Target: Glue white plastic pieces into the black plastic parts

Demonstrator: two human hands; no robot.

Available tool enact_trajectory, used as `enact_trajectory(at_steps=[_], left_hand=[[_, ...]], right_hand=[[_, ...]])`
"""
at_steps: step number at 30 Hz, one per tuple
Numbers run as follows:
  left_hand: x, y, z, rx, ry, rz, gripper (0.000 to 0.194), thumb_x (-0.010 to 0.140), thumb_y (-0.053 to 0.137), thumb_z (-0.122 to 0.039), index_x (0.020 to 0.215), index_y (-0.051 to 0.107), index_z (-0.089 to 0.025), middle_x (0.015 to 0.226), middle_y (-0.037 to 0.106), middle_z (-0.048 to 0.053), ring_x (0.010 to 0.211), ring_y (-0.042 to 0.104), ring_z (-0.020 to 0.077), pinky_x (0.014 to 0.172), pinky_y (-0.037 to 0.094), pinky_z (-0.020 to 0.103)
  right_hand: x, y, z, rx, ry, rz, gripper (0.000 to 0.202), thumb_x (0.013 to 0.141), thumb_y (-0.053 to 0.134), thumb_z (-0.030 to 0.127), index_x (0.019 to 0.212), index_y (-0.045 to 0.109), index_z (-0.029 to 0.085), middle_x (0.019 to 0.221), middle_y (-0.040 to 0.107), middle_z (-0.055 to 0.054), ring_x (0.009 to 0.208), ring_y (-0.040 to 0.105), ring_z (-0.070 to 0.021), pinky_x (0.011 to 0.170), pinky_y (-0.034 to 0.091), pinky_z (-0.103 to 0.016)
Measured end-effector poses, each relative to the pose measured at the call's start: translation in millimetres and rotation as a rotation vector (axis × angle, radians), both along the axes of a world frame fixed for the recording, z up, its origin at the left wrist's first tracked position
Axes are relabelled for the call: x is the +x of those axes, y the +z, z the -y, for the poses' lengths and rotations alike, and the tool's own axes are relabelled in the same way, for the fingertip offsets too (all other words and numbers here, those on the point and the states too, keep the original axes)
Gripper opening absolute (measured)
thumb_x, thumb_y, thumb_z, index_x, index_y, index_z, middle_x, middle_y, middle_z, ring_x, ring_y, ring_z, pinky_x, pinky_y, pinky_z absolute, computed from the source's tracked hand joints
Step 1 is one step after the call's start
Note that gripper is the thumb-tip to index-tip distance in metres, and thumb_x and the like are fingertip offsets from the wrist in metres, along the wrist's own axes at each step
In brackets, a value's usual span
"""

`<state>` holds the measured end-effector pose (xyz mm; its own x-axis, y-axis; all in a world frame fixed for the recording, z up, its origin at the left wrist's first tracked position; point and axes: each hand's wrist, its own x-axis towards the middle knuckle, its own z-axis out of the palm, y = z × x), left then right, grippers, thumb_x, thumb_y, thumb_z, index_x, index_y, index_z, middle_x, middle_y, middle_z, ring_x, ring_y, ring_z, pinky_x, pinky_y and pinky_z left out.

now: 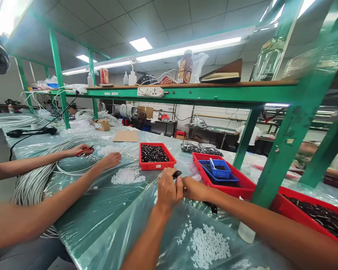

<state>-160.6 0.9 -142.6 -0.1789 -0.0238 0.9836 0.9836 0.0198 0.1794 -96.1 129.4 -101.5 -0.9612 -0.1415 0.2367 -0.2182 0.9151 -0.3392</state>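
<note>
My left hand is closed around a small glossy black plastic part, whose end sticks out above the thumb. Against it presses my right hand, its fingers curled at the same spot and partly hidden behind the left thumb. A bit of black shows between the two hands; I cannot make out its full shape. Below my right forearm lies another black piece. Nearer me, a pile of small white plastic pieces rests on the plastic-covered table.
A red tray holds many black parts. To the right stand a red bin with blue trays, a green post and a white bottle. At left, a co-worker's hands work beside coiled grey cable.
</note>
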Motion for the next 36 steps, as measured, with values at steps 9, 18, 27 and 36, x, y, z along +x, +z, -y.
enact_trajectory(at_steps=[9,18,27,36], left_hand=[[60.7,3.1,-1.0,-0.139,-0.378,0.186,0.012,0.098,0.043,-0.017,0.108,0.049,-0.02,0.079,0.063,0.001,0.066,0.06,0.0152,0.062,0.045,0.025],[97.3,3.0,6.0,-0.207,-0.609,0.221,0.014,0.099,0.044,-0.015,0.109,0.048,-0.023,0.08,0.06,-0.003,0.066,0.056,0.0118,0.063,0.043,0.021],[90.9,-2.2,2.7,-0.283,-0.701,0.276,0.01,0.103,0.041,-0.02,0.111,0.047,-0.023,0.076,0.053,-0.004,0.063,0.049,0.0118,0.06,0.038,0.023],[95.4,-11.9,2.5,-0.333,-0.816,0.397,0.014,0.106,0.039,-0.033,0.11,0.046,-0.022,0.073,0.045,-0.004,0.06,0.042,0.011,0.058,0.032,0.025]], right_hand=[[148.6,83.7,18.2,-0.258,-0.22,-0.628,0.01,0.092,0.069,0.032,0.095,0.074,0.023,0.099,0.073,-0.005,0.094,0.07,-0.0178,0.084,0.058,-0.027],[159.1,61.2,48.9,-0.254,-0.117,-0.544,0.014,0.092,0.065,0.012,0.089,0.074,0.021,0.093,0.071,-0.002,0.088,0.068,-0.0122,0.078,0.053,-0.022],[156.0,57.6,47.6,-0.455,-0.247,-0.419,0.01,0.086,0.067,0.017,0.086,0.076,0.022,0.089,0.072,-0.002,0.083,0.068,-0.0159,0.074,0.052,-0.027],[151.3,50.7,39.1,-0.562,-0.29,-0.329,0.01,0.08,0.07,0.015,0.076,0.078,0.021,0.077,0.067,-0.001,0.073,0.064,-0.0141,0.066,0.048,-0.025]])
